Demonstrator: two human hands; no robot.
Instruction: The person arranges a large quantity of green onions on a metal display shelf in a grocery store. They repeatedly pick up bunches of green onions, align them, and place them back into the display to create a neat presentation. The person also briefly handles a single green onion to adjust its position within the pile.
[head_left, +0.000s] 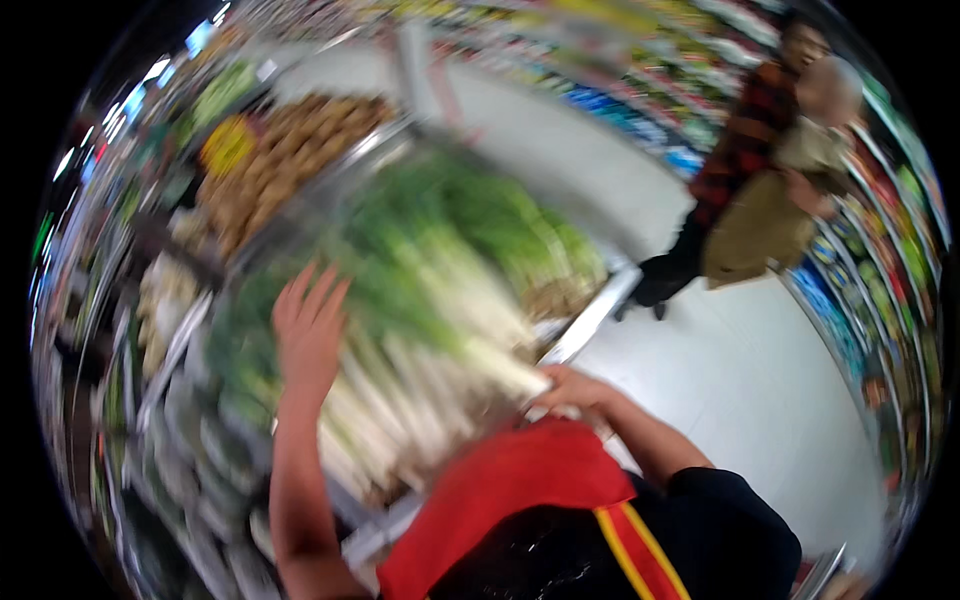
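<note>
A display bin before me holds a heap of long green onions (405, 375), white stalks towards me and green tops away. My right hand (576, 391) is closed around the white root end of a thick green onion stalk (504, 367) at the bin's near right side. Over the leafy tops on the left, my left hand (309, 322) is spread with its fingers apart and nothing in its grip. Blur hides whether it touches the leaves. Thinner green onions with brownish roots (561, 296) lie at the far right of the heap.
Potatoes (292, 150) fill a bin beyond, with a yellow sign (229, 146). Large pale-green gourds (199, 442) lie at my left. The bin's metal rim (592, 311) borders a pale floor (712, 375). Two people (772, 165) stand in the aisle beside stocked shelves (877, 262).
</note>
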